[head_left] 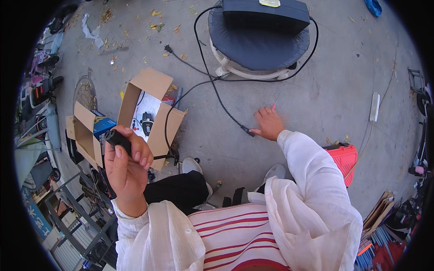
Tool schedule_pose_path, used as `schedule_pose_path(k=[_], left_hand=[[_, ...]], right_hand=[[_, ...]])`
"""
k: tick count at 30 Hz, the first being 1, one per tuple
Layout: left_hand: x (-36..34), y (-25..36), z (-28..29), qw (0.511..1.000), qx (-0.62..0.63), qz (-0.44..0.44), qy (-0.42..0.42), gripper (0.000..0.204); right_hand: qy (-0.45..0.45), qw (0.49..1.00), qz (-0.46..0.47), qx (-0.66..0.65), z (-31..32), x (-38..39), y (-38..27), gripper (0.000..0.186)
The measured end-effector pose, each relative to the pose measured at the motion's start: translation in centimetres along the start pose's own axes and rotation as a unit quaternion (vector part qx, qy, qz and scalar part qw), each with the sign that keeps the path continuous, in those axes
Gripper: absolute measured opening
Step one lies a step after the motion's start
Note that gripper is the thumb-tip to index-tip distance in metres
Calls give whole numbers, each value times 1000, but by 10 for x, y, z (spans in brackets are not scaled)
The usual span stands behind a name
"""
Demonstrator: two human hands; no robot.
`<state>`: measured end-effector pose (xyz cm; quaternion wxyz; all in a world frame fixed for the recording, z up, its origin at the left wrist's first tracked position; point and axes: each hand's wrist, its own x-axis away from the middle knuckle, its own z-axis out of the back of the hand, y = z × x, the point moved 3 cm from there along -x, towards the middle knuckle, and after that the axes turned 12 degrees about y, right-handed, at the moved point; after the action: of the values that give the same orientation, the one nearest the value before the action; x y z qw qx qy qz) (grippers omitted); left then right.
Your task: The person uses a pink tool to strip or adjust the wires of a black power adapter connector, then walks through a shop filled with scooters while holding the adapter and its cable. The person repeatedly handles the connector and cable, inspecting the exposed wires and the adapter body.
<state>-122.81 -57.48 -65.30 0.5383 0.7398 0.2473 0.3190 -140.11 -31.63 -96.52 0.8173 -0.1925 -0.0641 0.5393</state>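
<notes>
My left hand (129,165) is raised at the left, fingers closed round a black cylindrical plug connector (118,141) with a black cable behind it. My right hand (269,124) is low over the pavement, its fingers curled over the pinkish-red handle of a thin screwdriver (275,105). The shaft points away from me; most of the handle is hidden under the hand. Beside the right thumb lies a black cable plug (247,131). Its cord runs up to a black box-shaped battery or charger (266,16) on a round, dark-cushioned stool (257,47).
An open cardboard box (156,83) with small devices stands left of centre, next to a smaller open carton (83,115). Another plug (168,49) lies farther off. A red case (342,162) is beside my right arm. Cables cross the pavement; a metal frame (74,221) is lower left.
</notes>
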Motion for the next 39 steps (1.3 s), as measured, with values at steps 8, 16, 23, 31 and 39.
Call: schedule_pose_path(k=[8,16,23,31,39], left_hand=[[-14,-33,-18,994,-92,55,-37,27],[-26,-59,-49,995,-91,34,-17,27],[-45,-47,-31,998,-34,-29,32,27],[-54,-34,-15,981,-126,-146,-22,33],[-44,-31,-9,970,-158,-179,-37,34]], right_hand=[[-45,982,-83,-162,-26,-17,-9,31],[15,736,-60,-674,160,-130,-81,31],[99,550,-97,-824,149,-168,-154,27],[162,616,-27,-770,132,-177,-165,25],[161,620,6,-768,140,-170,-172,27]])
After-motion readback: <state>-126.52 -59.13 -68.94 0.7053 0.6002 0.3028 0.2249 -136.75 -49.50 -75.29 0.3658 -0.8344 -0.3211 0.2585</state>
